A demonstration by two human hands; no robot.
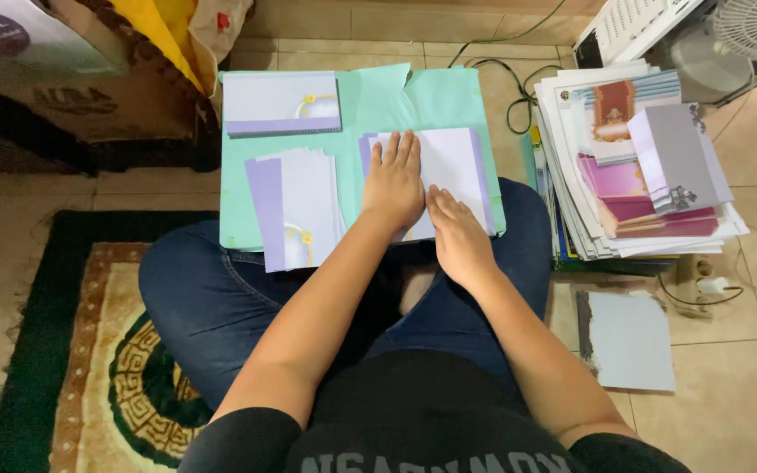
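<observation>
A person sits cross-legged on the floor with a mint-green board [370, 105] across the lap. Both hands lie flat on a white-and-lilac card [453, 166] at the right half of that board. The left hand [393, 182] presses palm down with fingers spread and straight, its grip wide and closed around nothing. The right hand [457, 232], just beside it toward the board's near edge, also rests flat on the card, fingers extended, holding nothing.

At the board's left half lies a loose pile of folded lilac cards [295, 210], fanned slightly, which reads as work already finished. At the board's far left corner sits a neat stack of flat lilac sheets [282, 103] with a small yellow flower motif, seemingly not yet handled. The card under the hands looks to be mid-crease, so the job appears partway along.

Right of the board, on the floor, stands a tall heap of mixed printed cards [633, 166] in pink, grey and white.
</observation>
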